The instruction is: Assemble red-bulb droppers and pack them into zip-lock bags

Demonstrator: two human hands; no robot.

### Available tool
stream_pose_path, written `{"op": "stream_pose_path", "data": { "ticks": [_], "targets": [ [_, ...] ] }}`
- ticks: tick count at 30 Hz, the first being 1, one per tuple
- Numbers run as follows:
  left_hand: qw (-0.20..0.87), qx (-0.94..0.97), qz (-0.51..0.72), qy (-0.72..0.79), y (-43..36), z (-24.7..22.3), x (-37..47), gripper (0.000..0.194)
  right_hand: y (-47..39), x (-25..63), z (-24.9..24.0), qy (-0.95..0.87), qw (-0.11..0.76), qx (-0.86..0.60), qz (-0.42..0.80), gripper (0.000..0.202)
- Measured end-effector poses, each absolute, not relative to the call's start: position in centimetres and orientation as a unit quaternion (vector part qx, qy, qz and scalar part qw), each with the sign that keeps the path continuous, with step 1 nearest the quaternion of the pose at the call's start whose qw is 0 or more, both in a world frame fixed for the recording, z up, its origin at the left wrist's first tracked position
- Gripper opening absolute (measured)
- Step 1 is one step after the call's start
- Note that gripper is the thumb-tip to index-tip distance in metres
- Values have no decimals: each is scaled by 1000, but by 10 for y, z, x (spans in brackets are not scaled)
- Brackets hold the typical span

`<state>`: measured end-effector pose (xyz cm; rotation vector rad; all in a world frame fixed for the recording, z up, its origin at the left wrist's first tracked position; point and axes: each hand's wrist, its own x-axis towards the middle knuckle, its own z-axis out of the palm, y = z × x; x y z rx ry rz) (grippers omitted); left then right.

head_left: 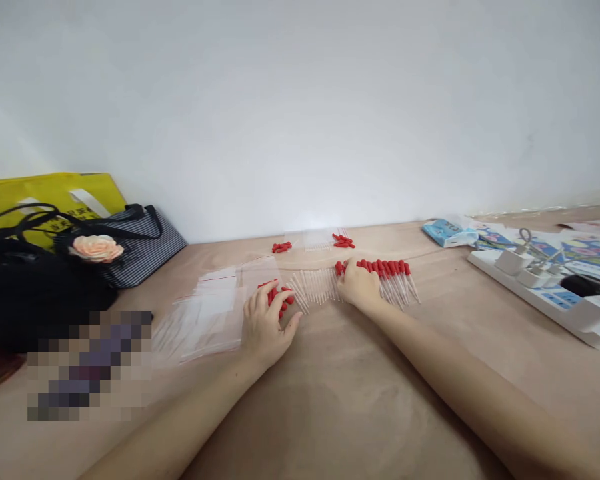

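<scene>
My left hand lies with its fingers spread over a small pile of red caps, fingertips among them. My right hand is closed in a pinch at a red cap by the end of a row of thin white sticks. To its right, several sticks lie side by side with red caps on their far ends. Between the hands lies a row of bare white sticks. The right fingertips are partly hidden behind the hand.
Clear plastic bags lie left of my left hand. Behind the sticks are two small groups of red pieces beside another clear bag. A power strip and a blue packet stand right; a striped bag stands left.
</scene>
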<state>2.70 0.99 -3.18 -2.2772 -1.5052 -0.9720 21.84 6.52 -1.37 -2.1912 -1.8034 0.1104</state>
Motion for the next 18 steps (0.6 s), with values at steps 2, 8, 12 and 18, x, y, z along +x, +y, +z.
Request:
{"op": "stream_pose_path", "data": {
  "ticks": [2,8,12,18],
  "targets": [
    [119,-772,-320,-536,12,-32,26,33,66,220,-16,-633,138,-761,30,27],
    [91,-771,-283,-563,19,-29,16,47,63,224,-18,-665,156,-730,-7,24],
    [103,-783,-290,-540,24,-27,8,41,46,207,-12,-749,201,-631,26,19],
    [133,-793,-280,-525,24,-23,-3,25,25,178,-14,-786,199,-579,89,17]
  ]
}}
